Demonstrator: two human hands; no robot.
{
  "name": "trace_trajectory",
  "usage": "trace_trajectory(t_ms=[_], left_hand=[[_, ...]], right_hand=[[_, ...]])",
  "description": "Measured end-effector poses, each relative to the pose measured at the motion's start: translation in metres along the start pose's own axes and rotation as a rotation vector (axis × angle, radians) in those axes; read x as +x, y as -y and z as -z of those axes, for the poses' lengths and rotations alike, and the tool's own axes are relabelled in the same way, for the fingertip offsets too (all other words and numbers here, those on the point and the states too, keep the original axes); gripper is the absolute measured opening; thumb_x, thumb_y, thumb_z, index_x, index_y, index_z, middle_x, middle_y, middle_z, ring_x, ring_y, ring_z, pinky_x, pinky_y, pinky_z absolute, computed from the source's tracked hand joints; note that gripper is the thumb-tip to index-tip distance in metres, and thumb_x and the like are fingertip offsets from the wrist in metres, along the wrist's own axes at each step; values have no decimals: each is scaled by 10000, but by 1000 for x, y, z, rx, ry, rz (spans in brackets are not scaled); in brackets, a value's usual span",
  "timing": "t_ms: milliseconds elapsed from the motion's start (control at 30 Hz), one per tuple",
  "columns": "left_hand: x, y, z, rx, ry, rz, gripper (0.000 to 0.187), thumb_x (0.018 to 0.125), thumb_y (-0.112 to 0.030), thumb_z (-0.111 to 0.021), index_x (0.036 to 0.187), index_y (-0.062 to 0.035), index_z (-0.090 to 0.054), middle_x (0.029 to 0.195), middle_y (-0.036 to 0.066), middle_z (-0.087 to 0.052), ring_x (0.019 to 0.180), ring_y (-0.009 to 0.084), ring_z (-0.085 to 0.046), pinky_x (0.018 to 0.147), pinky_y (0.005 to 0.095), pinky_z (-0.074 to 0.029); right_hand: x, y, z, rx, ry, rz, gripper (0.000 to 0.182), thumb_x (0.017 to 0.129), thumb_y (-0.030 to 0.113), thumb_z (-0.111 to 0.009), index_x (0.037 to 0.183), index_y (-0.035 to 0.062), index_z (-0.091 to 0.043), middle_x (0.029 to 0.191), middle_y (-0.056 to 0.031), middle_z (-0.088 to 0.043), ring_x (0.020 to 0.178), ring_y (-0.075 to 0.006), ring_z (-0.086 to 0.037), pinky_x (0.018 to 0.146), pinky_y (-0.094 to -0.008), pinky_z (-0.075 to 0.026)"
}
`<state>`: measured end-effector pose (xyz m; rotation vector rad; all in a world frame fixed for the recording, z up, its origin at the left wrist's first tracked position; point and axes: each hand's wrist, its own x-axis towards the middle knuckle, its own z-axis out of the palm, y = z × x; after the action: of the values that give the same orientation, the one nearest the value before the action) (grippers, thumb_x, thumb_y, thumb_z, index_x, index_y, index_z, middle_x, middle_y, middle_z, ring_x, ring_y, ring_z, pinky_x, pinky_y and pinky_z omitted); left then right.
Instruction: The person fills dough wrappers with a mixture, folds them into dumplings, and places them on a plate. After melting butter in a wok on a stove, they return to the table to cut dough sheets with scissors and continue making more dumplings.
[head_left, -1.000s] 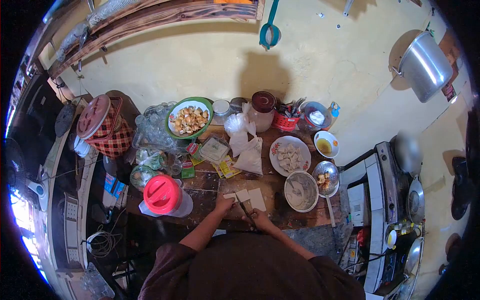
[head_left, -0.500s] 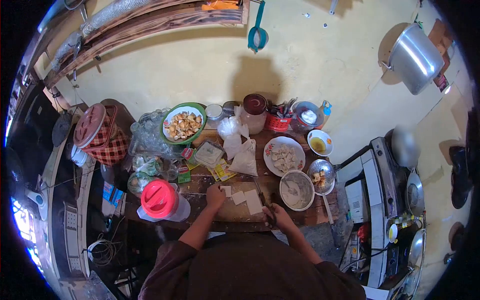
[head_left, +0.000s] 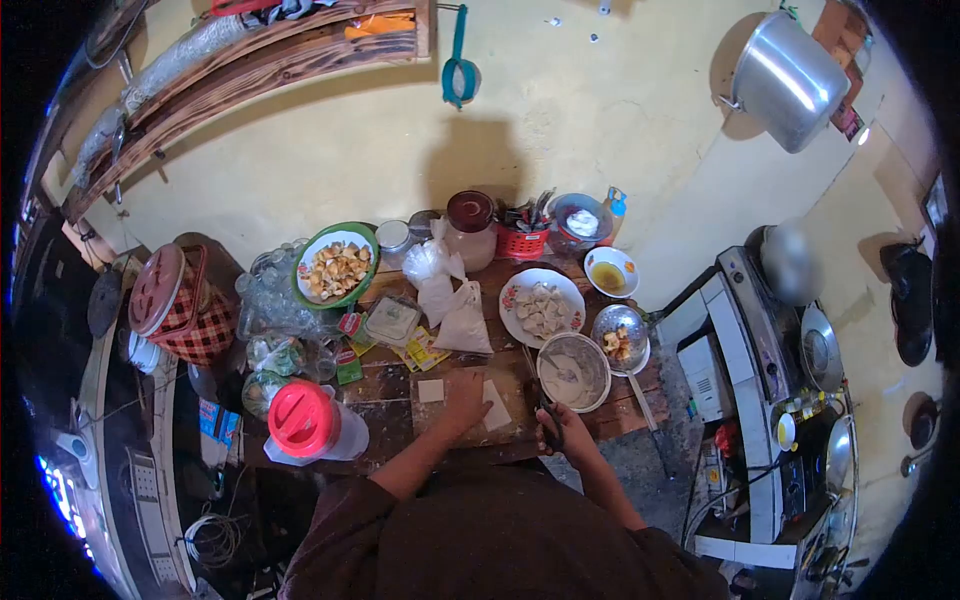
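Note:
My left hand [head_left: 465,396] lies over pale flat sheets, palm down, with the thumb apart from the fingers. Just left of it is a small pale square piece [head_left: 430,390], and a larger pale sheet [head_left: 495,412] shows on its right. They rest on a wooden board [head_left: 428,418]. In my right hand [head_left: 572,440] is a knife [head_left: 546,428] with a dark handle, its thin blade pointing away from me beside a bowl of whitish paste [head_left: 573,372]. What lies under my left fingers is hidden.
Behind the bowl stands a floral plate of pale pieces [head_left: 543,306]. A strainer of browned pieces [head_left: 618,336] is to the right, its handle over the table edge. A red-lidded jug [head_left: 305,418] stands left, bags of white powder [head_left: 463,322] at the back.
My left hand has moved right, off the small square and onto the sheets beside it. My right hand still holds the knife. The whole view has shifted slightly.

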<state>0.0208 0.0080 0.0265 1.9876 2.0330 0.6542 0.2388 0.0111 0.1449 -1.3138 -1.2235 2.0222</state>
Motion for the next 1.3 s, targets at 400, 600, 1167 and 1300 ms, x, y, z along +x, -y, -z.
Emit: trace_trajectory(t_ms=[400, 600, 1167, 1300], left_hand=[[37, -3, -21, 102, 404, 240, 325, 586, -120, -674, 889, -17, -621, 953, 208, -592, 947, 343, -563, 817, 445, -460], [32, -3, -18, 165, 323, 96, 346, 580, -111, -675, 910, -24, -620, 944, 199, -598, 903, 349, -581, 786, 431, -479], [33, 6, -24, 133, 288, 77, 517, 466, -180, -823, 903, 4, -618, 952, 192, -602, 903, 335, -593, 776, 414, -496], [32, 4, -19, 71, 258, 150, 466, 457, -171, -815, 854, -7, -635, 921, 193, -610, 870, 339, -605, 762, 420, -499]], right_hand=[[-15, -14, 18, 152, -55, 44, 220, 873, 258, -563, 962, 81, -466, 622, -15, -524, 472, -111, -505, 393, -234, -373], [-16, -11, 18, 156, -61, 58, 214, 875, 257, -560, 957, 84, -462, 628, -17, -526, 486, -116, -521, 401, -233, -378], [-8, -10, 15, 147, -65, 46, 264, 869, 279, -568, 980, 68, -456, 624, -26, -542, 492, -125, -537, 410, -235, -389], [-3, -11, 15, 138, -64, 51, 258, 873, 276, -562, 982, 68, -458, 622, -25, -542, 492, -123, -535, 414, -234, -389]])
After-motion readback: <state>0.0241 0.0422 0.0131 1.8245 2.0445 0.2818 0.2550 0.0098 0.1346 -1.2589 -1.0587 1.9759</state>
